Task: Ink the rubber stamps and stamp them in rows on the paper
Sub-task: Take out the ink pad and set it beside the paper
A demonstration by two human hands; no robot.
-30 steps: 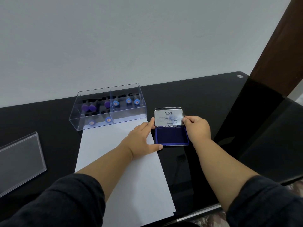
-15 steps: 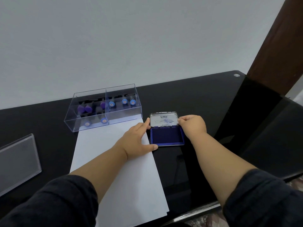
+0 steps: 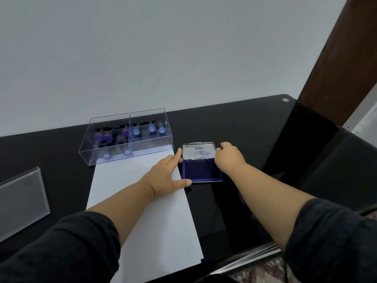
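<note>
Setting: a glossy black table (image 3: 234, 123) against a plain pale wall, seen from above by a person reaching forward with both arms in dark sleeves.
Paper: a blank white sheet of paper (image 3: 142, 231) lies lengthwise on the table in front of the person, its far edge reaching the clear box.
Ink pad: a small ink pad (image 3: 202, 170) sits on the table just beside the right edge of the paper, open, showing a dark blue pad; its metal lid (image 3: 199, 151) stands tilted back on the far side, with printed lettering on its inner face.
Left hand: the left hand (image 3: 167, 174) lies on the paper's right edge with fingers fairly straight; the forefinger reaches the lid's left corner and the thumb stretches along the near left corner of the ink pad, so the hand frames the ink pad's left side.
Right hand: the right hand (image 3: 229, 158) is at the ink pad's right side, fingers curled round the right edge of the lid.
Stamps: small stamps (image 3: 132, 132) with purple and blue round ends lie inside a clear plastic box (image 3: 126, 137) with two compartments, at the far end of the paper.
Box cover: a clear plastic cover (image 3: 20, 201) rests on the table at the far left, well apart from the paper.
</note>
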